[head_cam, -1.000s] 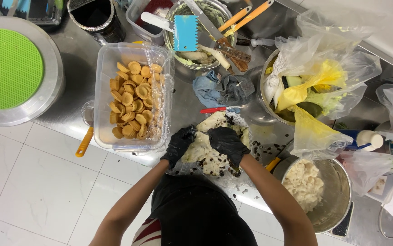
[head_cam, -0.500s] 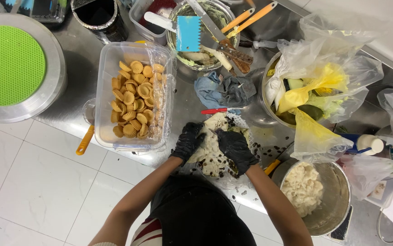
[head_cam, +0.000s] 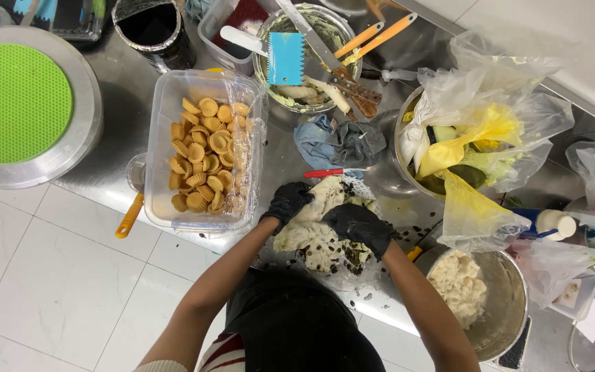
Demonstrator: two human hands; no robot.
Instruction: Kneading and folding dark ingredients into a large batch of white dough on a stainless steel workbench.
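Dough, flattened and speckled with dark bits, lies at the steel counter's near edge, its long axis running away from the person. Left hand and right hand, black-gloved, press curled fingers onto it. Beyond sit a blue rag and a tub of tart shells.
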